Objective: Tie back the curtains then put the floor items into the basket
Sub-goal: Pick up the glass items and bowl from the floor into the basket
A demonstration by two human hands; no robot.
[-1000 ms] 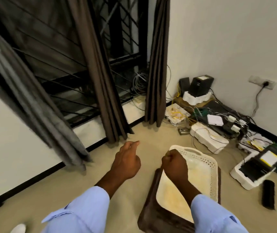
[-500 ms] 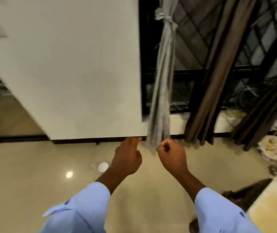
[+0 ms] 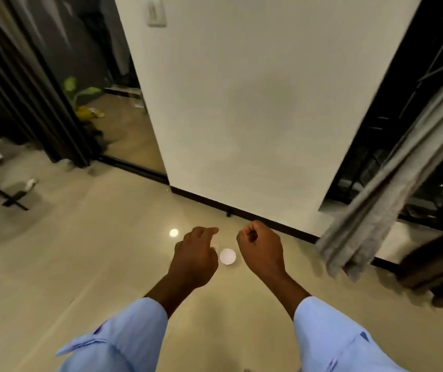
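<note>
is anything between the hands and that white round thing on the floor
Nothing visible. The white round object lies on bare floor, seen in the gap between the left hand and right hand. Both hands are curled and hold nothing. The grey curtain hangs well off to the right.

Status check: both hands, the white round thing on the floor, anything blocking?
Left hand and right hand curled, holding nothing. White disc on floor between them. Nothing blocking.
</note>
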